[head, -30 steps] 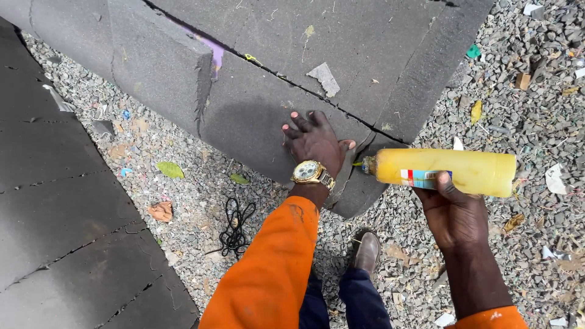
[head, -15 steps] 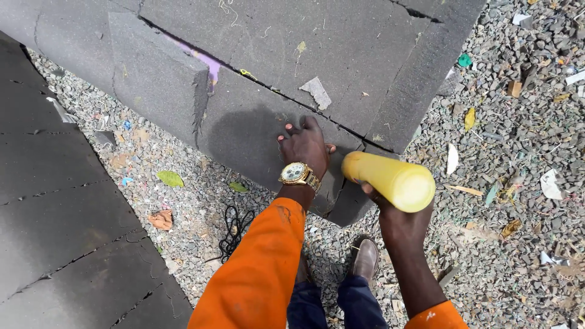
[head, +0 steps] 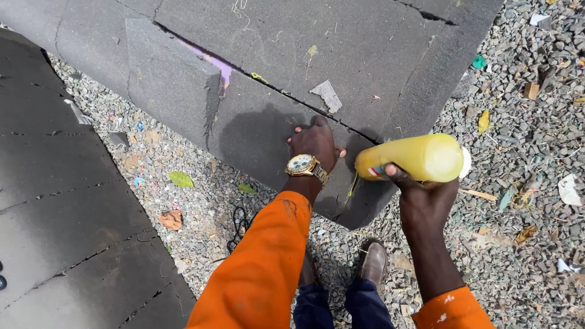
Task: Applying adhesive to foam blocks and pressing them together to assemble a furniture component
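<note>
A: What is seen in the head view, near the hands?

B: The left hand [head: 315,141] is laid flat on the side face of a grey foam block [head: 365,55], with the fingers spread and pressed on the surface; nothing is gripped by it. A gold watch [head: 303,164] is worn on the wrist, above an orange sleeve [head: 262,262].

A: And the right one?

B: The right hand [head: 426,198] is closed around a yellow bottle [head: 411,158]. The bottle is held almost level, its narrow end turned toward the corner of the block, just beside the left hand. Whether the tip touches the foam cannot be told.

A: How are the edges placed?

B: A dark seam [head: 292,97] is seen along the block, from upper left down toward the corner above the bottle. A small grey scrap [head: 327,95] lies on the top face. The lower corner of the block is found just above a brown shoe [head: 373,262].

A: Is open room left for moving?

B: Gravel [head: 530,140] with litter is spread to the right, and a strip of it is open on the left, between the block and a dark slab [head: 67,231]. A black cord [head: 239,222] is lying there, near the sleeve.
</note>
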